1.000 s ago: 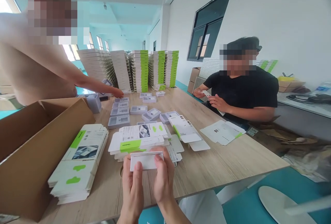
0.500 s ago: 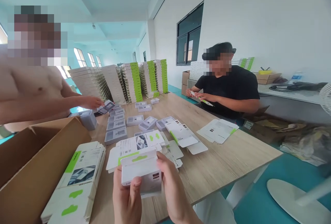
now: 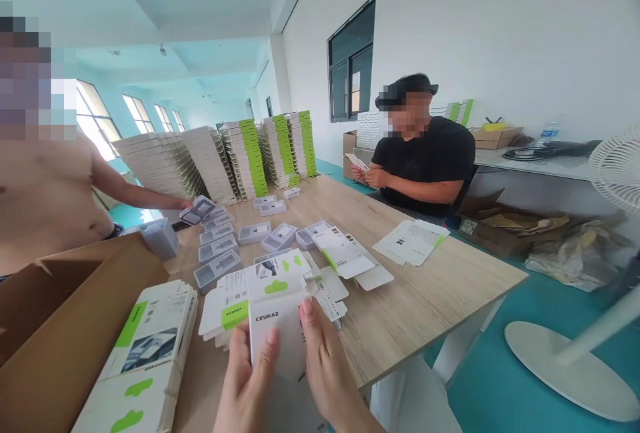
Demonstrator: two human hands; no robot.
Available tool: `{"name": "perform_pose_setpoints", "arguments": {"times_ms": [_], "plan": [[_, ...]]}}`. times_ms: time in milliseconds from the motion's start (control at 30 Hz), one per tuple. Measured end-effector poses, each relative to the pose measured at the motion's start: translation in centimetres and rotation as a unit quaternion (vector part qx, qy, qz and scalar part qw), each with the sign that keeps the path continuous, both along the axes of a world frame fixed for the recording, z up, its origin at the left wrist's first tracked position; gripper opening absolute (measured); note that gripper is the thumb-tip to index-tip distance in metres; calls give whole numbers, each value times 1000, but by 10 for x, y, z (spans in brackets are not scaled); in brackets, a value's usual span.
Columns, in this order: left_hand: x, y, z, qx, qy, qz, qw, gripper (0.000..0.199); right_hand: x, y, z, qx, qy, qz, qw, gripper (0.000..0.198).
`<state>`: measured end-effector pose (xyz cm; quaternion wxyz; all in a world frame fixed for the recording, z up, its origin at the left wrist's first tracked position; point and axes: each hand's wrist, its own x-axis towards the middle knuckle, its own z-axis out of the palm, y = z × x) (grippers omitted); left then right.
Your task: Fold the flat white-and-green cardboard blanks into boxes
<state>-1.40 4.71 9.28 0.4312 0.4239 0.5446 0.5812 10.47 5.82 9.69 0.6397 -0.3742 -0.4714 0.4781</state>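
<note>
In the head view, the left hand (image 3: 253, 359) and the right hand (image 3: 325, 366) both grip a white box (image 3: 287, 353), holding it tilted over the near edge of the bench (image 3: 425, 293). The left thumb presses on the front face, just under the printed name, while the right thumb lies along the box's right side; the fingers mostly go out of sight behind it. A flap with a green shape tops the box. Just beyond it, in from the near edge, lies a pile of flat cartons (image 3: 225, 293), with loose cartons (image 3: 345, 253) overlapping toward the right edge. Another flat sheet (image 3: 413, 243) rests close to the right corner. A thick bundle (image 3: 145, 353) of printed cartons sits at the near left, just beside a large brown carton (image 3: 105, 306) along the left edge. Clear trays (image 3: 217, 269) form a row in the left half, with more scattered across the middle. Tall stacks (image 3: 245, 159) of boxes, some banded green, stand at the far edge. By the left edge, a co-worker's hand (image 3: 186, 205) holds a tray (image 3: 197, 211); at the right edge, a seated person (image 3: 425, 159) holds a white card (image 3: 357, 162) in both hands.
</note>
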Motion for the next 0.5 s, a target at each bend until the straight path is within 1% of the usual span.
{"name": "perform_pose_setpoints", "arguments": {"times_ms": [67,100,133,200,267,333,400,433,500], "plan": [[6,-6,-8,0,-4,-45,999,68,2,2,-2,-12,-16,-25,999,66],[8,-8,-12,6,15,-58,998,70,2,3,-3,-10,-30,-38,999,67],[10,-9,-15,12,46,-54,997,69,3,4,-3,-5,-42,-52,998,66],[11,-10,-18,14,113,-4,993,66,2,4,-5,14,-58,-80,995,62],[11,-9,-15,0,150,59,987,66,1,1,-11,36,-69,-95,992,53],[10,-7,-9,-7,139,103,985,67,-4,-4,-22,43,-77,-80,993,46],[9,-4,-5,-12,117,130,984,68,-11,-10,-37,25,-82,-72,994,46],[8,-2,-5,-22,115,146,982,68,-16,-13,-45,17,-85,-83,993,47],[7,1,-8,-47,130,174,975,67,-23,-16,-58,13,-93,-126,988,49]]}}
